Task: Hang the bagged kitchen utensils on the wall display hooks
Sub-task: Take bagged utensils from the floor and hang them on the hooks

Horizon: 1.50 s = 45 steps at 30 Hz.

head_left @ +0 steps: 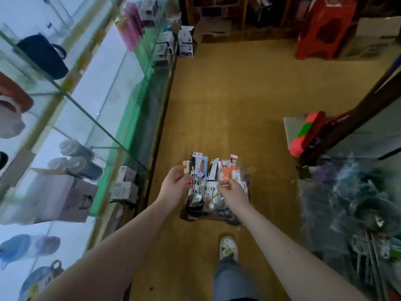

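Nearest: jeans leg (230, 276) and white clog (228, 248) on tan floor (238, 94). 2 bare forearms reaching forward. Left hand (173, 186) curled, thumb and fingers pinching left edge of bundle of bagged utensils (213, 170). Right hand (234, 193) curled too, fingertips pinching clear plastic on bundle's right side. Bundle held between both hands over floor, straight ahead of clog. Card headers pointing away, ladle and spoon bowls back toward body. Orange-handled pieces on bundle's right side. Left side: glass display case (86, 101) with cups, bottles, boxes, all blurred. Right side: mass of hanging bagged wares (358, 213), too blurred to sort. Beyond that, red-green box (308, 133). Far end: white carton (186, 41) beside case, red plastic stool (323, 29).
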Each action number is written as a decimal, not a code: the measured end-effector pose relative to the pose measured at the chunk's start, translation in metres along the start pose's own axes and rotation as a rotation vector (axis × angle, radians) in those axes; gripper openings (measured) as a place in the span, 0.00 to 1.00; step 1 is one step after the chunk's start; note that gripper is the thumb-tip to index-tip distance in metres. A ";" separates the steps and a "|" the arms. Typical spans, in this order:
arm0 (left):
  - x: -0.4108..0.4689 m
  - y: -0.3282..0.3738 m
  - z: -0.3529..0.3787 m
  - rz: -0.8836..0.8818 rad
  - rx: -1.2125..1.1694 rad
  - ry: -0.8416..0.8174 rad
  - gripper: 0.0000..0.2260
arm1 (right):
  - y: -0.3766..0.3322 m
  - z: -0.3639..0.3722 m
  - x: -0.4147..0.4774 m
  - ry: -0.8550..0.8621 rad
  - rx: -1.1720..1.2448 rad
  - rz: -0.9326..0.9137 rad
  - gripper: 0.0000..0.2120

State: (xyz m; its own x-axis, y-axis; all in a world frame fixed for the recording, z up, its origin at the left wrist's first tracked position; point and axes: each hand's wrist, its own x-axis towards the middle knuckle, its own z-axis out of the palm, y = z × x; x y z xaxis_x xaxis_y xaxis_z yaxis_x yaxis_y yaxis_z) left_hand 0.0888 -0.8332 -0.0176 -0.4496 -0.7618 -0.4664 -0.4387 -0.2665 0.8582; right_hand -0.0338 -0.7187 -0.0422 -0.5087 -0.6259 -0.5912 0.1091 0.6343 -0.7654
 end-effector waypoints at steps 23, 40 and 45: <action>0.331 -0.194 -0.057 -0.255 0.233 -0.168 0.04 | 0.104 0.159 0.311 0.090 -0.096 0.352 0.08; 0.482 -0.403 0.060 -0.307 0.592 -0.210 0.07 | 0.275 0.225 0.496 0.163 -0.320 0.288 0.09; 0.483 -0.410 0.069 -0.273 0.690 -0.130 0.07 | 0.283 0.220 0.500 0.129 -0.300 0.245 0.10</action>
State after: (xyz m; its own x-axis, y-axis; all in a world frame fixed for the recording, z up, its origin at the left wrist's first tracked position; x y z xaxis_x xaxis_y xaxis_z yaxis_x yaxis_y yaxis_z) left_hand -0.0028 -1.0513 -0.6097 -0.3242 -0.6344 -0.7017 -0.9164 0.0267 0.3993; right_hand -0.0696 -0.9518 -0.6108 -0.6032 -0.3898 -0.6958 -0.0038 0.8738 -0.4863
